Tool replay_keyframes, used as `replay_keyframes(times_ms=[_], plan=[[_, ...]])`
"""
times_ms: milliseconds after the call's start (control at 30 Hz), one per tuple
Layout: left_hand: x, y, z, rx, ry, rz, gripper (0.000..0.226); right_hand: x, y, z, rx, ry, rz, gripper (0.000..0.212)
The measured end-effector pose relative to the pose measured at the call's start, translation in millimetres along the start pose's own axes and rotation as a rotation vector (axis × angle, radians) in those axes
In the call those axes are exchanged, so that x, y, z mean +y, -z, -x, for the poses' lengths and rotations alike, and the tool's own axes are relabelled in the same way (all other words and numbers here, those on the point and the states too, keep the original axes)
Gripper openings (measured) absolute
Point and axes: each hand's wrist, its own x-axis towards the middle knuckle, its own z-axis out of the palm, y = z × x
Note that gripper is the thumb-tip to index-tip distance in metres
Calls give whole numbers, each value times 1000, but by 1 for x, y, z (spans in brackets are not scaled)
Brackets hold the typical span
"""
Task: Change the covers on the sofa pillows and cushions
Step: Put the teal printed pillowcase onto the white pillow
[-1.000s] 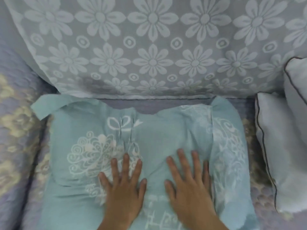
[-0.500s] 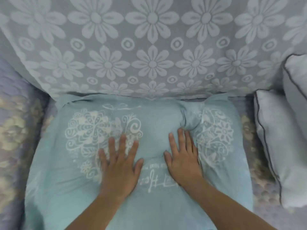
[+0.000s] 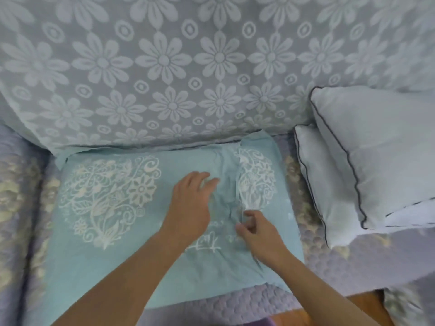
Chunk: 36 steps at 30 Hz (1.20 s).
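Teal cushion (image 3: 98,231) lies flat; long axis left-right.

Both hands (image 3: 191,203) (image 3: 260,231) on teal cushion cover (image 3: 113,231), right pinching its fold

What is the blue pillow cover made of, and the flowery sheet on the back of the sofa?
The blue pillow cover looks like thin, matte woven cloth, probably cotton: it creases softly near the right hand, and its white pattern seems printed. The flowery sheet looks like a woven or lace-like fabric, with pale flowers that seem worked into the grey cloth.
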Motion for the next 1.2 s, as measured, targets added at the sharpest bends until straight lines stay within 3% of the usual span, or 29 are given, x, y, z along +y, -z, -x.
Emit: replay_keyframes(times_ms=[67,133,200,267,300,400,500,567,633,800,867,1067,1100,1167,1200], plan=[[19,3,-42,-258,-253,-85,72,12,-17,13,-139,-13,-156,30],[36,9,-81,-594,-500,-275,66,19,-24,17,55,-80,-372,10],[53,8,-105,-808,-650,-482,44,28,-19,11,280,-198,-543,12],[61,5,-114,-931,-667,-629,36,34,-17,8,211,-218,-383,10],[61,5,-118,-956,-640,-689,37,36,-19,9,123,-192,-235,5],[53,8,-126,-969,-585,-771,49,27,-27,15,-41,-158,46,25],[60,8,-130,-908,-653,-810,59,22,-26,13,48,-181,174,23],[70,6,-133,-858,-697,-800,59,23,-25,14,78,-190,211,7],[75,3,-138,-855,-755,-793,58,25,-22,20,26,-185,215,16],[68,-8,-140,-929,-859,-839,41,24,5,25,-340,-37,-24,19],[66,-3,-145,-961,-819,-863,35,22,13,20,-440,-30,-107,20],[56,-1,-131,-1315,-576,-998,23,28,-9,4,-521,-39,103,22],[54,-3,-127,-1327,-550,-1004,21,25,-13,6,-510,-35,41,26],[53,-5,-129,-1289,-511,-970,13,28,-13,14,-505,-135,-306,42],[56,-2,-135,-1267,-495,-949,20,35,-9,19,-478,-155,-439,49]])
